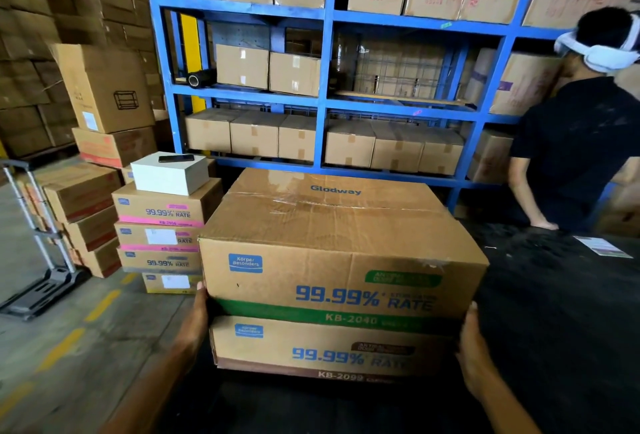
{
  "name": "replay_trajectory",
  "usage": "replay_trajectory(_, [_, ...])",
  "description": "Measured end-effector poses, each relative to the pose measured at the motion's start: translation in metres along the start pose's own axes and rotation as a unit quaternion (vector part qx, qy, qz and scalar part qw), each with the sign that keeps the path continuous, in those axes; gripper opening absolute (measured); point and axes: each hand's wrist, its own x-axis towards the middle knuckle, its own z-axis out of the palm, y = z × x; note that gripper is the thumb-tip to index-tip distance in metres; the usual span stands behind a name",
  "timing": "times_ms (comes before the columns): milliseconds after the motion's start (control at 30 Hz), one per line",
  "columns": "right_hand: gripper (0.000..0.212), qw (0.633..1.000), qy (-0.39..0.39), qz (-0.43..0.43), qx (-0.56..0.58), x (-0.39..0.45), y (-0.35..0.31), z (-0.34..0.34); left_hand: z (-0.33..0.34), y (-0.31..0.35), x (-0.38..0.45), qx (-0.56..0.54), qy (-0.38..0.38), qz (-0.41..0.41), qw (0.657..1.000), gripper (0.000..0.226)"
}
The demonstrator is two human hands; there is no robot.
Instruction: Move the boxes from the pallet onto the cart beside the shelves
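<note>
A large brown carton with a green band [339,260], marked KB-2040, sits on top of a similar carton with a brown band [322,350], marked KB-2099. My left hand [201,309] presses the green-band carton's lower left corner. My right hand [472,336] grips its lower right corner. Both cartons stand on a dark surface [554,329] in front of me. A folding hand cart [38,260] stands at the left on the floor, beside stacked cartons.
Blue shelves [325,104] full of cartons rise behind. A stack of pink-band cartons [159,232] with a white box [169,174] and a phone on top stands left of my load. Another person in a black shirt [575,142] leans at the right.
</note>
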Motion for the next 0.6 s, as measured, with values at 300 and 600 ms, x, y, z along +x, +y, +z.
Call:
replay_trajectory(300, [0.053, 0.983, -0.038, -0.109, -0.146, -0.057, 0.085, 0.006, -0.084, -0.123, -0.015, 0.139, 0.037, -0.051, 0.988, 0.106])
replay_trajectory(600, [0.035, 0.89, -0.311, -0.224, -0.246, -0.168, 0.156, 0.082, -0.158, -0.111, -0.303, 0.193, 0.176, 0.064, 0.963, 0.044])
